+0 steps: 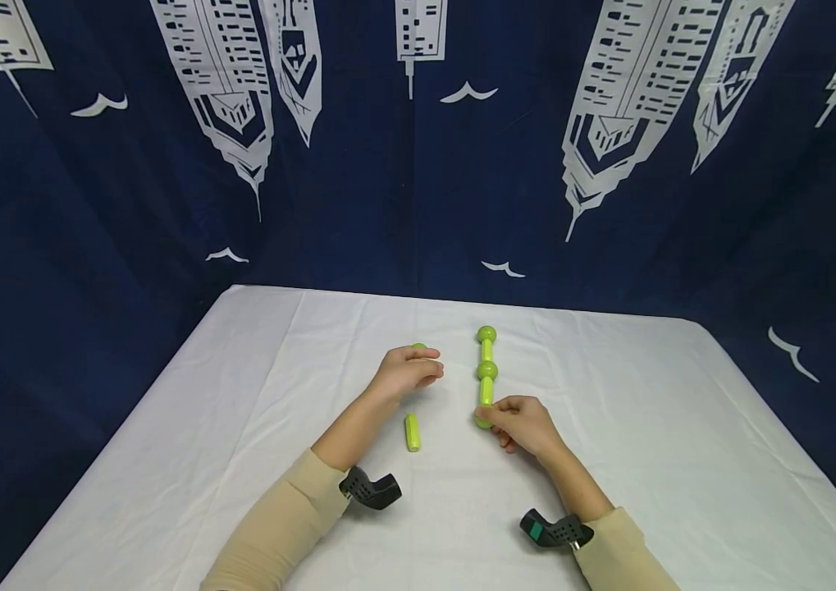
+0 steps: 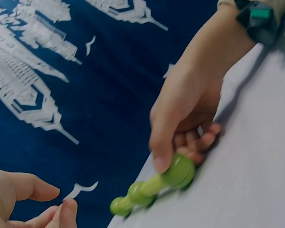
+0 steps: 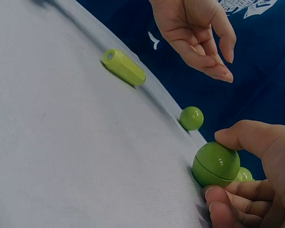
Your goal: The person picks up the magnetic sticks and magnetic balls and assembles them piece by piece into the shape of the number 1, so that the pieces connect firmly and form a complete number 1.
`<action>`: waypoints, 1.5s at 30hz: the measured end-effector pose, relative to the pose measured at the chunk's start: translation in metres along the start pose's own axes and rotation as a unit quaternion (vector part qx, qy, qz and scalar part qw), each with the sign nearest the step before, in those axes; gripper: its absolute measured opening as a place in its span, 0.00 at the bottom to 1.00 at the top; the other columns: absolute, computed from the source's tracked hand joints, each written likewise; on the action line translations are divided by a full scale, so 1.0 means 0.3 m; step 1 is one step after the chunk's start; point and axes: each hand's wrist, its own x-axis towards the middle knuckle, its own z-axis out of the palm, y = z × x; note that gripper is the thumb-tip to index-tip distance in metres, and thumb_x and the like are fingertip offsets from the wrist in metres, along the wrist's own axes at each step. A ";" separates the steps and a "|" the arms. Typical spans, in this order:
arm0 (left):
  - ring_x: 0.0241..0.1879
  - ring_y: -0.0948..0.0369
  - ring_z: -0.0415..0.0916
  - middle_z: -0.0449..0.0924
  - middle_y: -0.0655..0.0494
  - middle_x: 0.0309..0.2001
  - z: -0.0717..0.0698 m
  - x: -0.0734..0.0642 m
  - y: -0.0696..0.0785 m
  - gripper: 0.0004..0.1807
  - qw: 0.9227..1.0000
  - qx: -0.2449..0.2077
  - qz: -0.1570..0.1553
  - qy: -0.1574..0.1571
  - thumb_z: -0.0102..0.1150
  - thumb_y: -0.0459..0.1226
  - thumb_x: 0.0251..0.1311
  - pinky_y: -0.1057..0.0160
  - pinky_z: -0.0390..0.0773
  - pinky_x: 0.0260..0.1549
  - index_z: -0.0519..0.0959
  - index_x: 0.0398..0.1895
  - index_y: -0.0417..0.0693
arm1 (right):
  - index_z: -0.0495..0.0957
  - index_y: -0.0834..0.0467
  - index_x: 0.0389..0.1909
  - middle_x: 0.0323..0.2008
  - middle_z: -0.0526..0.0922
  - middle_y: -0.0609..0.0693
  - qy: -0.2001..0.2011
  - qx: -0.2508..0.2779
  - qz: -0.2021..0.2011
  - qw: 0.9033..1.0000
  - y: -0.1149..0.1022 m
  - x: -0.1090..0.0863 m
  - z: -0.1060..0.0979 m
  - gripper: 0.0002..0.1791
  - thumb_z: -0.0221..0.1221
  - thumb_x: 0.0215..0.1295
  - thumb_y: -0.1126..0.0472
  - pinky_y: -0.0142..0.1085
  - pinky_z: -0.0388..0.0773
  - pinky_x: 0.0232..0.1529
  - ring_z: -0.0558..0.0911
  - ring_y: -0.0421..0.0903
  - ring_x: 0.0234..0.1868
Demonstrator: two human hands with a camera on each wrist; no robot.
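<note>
A chain of green balls joined by lighter green rods (image 1: 487,351) lies lengthwise on the table. My right hand (image 1: 528,425) pinches the ball at its near end (image 3: 215,164) between thumb and fingers. To the left, my left hand (image 1: 404,373) hovers with loosely bent fingers and nothing between them. A loose green ball (image 3: 191,118) rests on the cloth; in the head view the left hand mostly hides it. Nearer to me, a loose lime-green rod (image 1: 413,432) lies on its side, and the right wrist view shows a hole in its end.
A white cloth (image 1: 299,394) covers the table. Behind its far edge hangs a dark blue curtain (image 1: 388,205) printed with white buildings and birds. Each wrist carries a black camera mount, the left one (image 1: 372,488) and the right one (image 1: 556,529).
</note>
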 end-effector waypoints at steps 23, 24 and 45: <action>0.28 0.62 0.74 0.78 0.56 0.27 -0.152 -0.072 -0.067 0.07 0.955 0.292 0.045 -0.004 0.65 0.37 0.57 0.66 0.73 0.28 0.82 0.35 0.42 | 0.82 0.66 0.37 0.20 0.77 0.50 0.010 0.039 -0.029 0.999 0.032 0.012 -0.009 0.19 0.67 0.59 0.52 0.31 0.72 0.14 0.72 0.40 0.13; 0.27 0.62 0.73 0.78 0.56 0.27 -0.154 -0.083 -0.075 0.07 0.952 0.302 0.048 -0.008 0.65 0.38 0.57 0.66 0.72 0.27 0.82 0.35 0.43 | 0.82 0.66 0.37 0.20 0.77 0.50 0.010 0.039 -0.028 0.999 0.034 0.013 -0.010 0.19 0.67 0.60 0.52 0.31 0.72 0.14 0.72 0.40 0.13; 0.21 0.64 0.71 0.74 0.59 0.20 -0.074 -0.157 -0.176 0.22 0.923 0.372 0.100 0.009 0.74 0.45 0.49 0.66 0.73 0.22 0.81 0.39 0.37 | 0.81 0.66 0.38 0.20 0.78 0.50 0.008 0.038 -0.028 0.999 0.038 0.010 -0.004 0.20 0.66 0.60 0.50 0.31 0.72 0.14 0.72 0.40 0.13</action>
